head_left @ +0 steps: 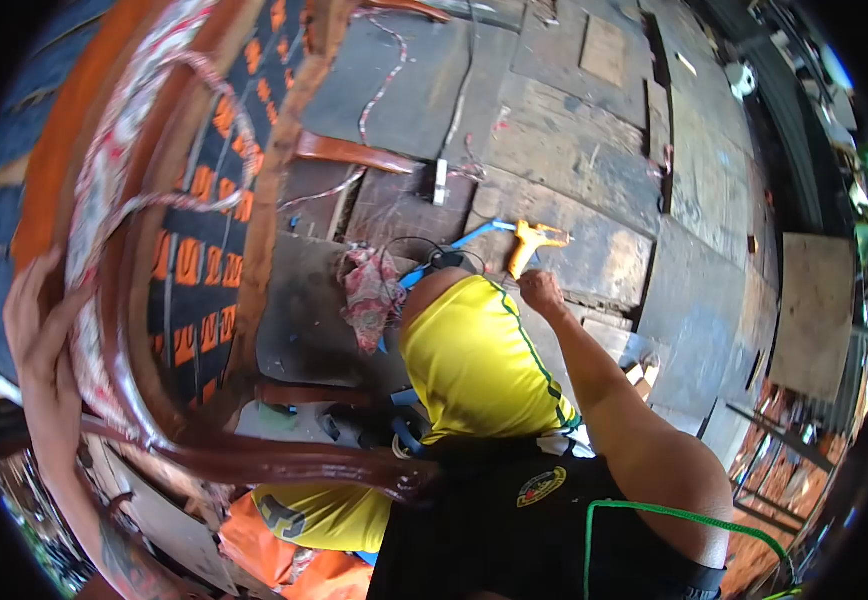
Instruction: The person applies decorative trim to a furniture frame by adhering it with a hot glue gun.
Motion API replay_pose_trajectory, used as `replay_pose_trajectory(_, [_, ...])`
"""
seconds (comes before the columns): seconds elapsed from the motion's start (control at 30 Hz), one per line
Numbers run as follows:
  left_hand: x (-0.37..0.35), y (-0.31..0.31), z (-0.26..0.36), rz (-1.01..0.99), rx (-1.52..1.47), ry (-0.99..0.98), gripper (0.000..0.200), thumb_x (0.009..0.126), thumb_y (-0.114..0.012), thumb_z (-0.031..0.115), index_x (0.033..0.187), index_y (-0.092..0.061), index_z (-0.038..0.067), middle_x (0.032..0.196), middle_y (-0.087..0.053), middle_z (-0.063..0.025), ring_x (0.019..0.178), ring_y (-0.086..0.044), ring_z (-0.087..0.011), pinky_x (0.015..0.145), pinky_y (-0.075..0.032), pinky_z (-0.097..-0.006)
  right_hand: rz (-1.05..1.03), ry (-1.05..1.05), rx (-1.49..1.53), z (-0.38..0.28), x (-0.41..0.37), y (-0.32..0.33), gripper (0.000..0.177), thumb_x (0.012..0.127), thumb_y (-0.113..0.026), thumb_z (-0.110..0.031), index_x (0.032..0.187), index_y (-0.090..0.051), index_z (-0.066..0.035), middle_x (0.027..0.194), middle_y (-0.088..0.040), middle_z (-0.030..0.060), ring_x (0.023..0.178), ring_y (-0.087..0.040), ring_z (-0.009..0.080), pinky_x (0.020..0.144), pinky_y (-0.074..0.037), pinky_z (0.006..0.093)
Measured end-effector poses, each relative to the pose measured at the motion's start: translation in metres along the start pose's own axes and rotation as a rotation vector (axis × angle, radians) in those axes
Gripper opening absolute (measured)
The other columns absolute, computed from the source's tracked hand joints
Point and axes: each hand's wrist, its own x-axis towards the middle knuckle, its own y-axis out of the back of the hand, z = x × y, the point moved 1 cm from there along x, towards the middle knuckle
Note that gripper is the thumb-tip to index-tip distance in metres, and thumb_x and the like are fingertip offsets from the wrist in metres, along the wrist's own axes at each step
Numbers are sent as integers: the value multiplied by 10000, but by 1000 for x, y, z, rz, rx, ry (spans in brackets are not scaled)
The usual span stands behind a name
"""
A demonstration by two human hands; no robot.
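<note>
My left hand lies with fingers spread on the red-and-white patterned fabric edging of a varnished wooden chair frame. Orange pieces of webbing show on the dark inner side of this frame. Out over the floor, my right hand is closed at the lower end of a yellow gun-shaped tool. The fingers are partly hidden, and the exact grip is small in view. A blue hose runs to the tool from the left. A loop of patterned cord hangs from the edging.
The floor is of worn boards. A crumpled patterned cloth lies near my yellow-clad knee. A white power socket with its cable rests by a wooden chair leg. A green cord crosses my dark shirt.
</note>
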Motion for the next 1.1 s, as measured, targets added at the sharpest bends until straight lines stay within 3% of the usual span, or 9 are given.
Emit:
replay_pose_trajectory(0.17, [-9,1,-14,-15,-36,-55,351,1120,-550,182,1338,-811,94,1627,-586,-197,1568,-468,-402,1339,-289,-486,171,-283,138,18,35,-1,365,986,-719,-346,1140,-833,-35,1140,-790,294,1148,-752,481,1012,-592,528])
replay_pose_trajectory(0.3, [12,-7,2,41,-144,-53,310,1012,-654,137,1257,-837,87,1572,-631,-204,1505,-533,-424,1286,-378,-505,72,-597,145,69,93,-49,856,942,-788,-591,1546,-610,-12,1398,-729,271,1323,-691,429,1095,-539,487])
replay_pose_trajectory(0.43, [26,27,35,23,-135,58,270,821,-807,49,1080,-876,73,1529,-660,-163,1443,-565,-403,1211,-460,-490,38,-319,207,115,144,-109,730,850,-881,-577,1374,-696,-103,1178,-747,188,1083,-745,378,922,-597,499])
replay_pose_trajectory(0.63, [23,33,35,42,-219,115,498,747,-686,-133,1139,-877,109,1512,-669,-113,1440,-562,-366,1205,-453,-487,-61,-301,59,92,143,-79,718,822,-885,-551,1347,-703,-98,1176,-761,169,1044,-758,351,888,-634,488])
replay_pose_trajectory(0.7, [19,30,32,76,-219,116,498,764,-686,-136,1146,-878,121,1515,-663,-112,1442,-560,-359,1189,-460,-485,-30,-166,60,101,136,-60,714,812,-887,-543,1338,-705,-96,1175,-765,162,1031,-763,343,876,-646,485])
replay_pose_trajectory(0.8, [14,27,30,69,-277,102,527,764,-676,-144,1168,-886,121,1561,-629,-127,1485,-512,-382,1207,-444,-507,320,755,-57,95,145,-58,673,736,-994,-274,1279,-652,-70,1071,-744,128,935,-749,339,832,-649,486])
replay_pose_trajectory(0.87, [11,22,28,119,-292,86,521,766,-684,-136,1173,-883,122,1555,-633,-126,1476,-522,-379,1201,-445,-509,501,878,62,56,141,-36,562,808,-963,-246,1224,-619,-88,1096,-710,112,977,-741,320,823,-654,463])
replay_pose_trajectory(0.97, [7,15,28,187,-318,59,496,772,-718,-93,1186,-877,128,1548,-642,-117,1450,-551,-368,1190,-445,-509,149,-54,1490,-44,110,7,518,945,-833,-306,1339,-594,-70,1169,-629,87,995,-704,280,883,-636,453])
replay_pose_trajectory(1.1, [3,7,30,270,-377,50,443,803,-736,-58,1175,-879,133,1544,-648,-103,1444,-554,-358,1192,-443,-510,176,192,1234,-181,53,96,458,1073,-697,-298,1433,-605,-31,1075,-666,108,942,-696,230,827,-589,400])
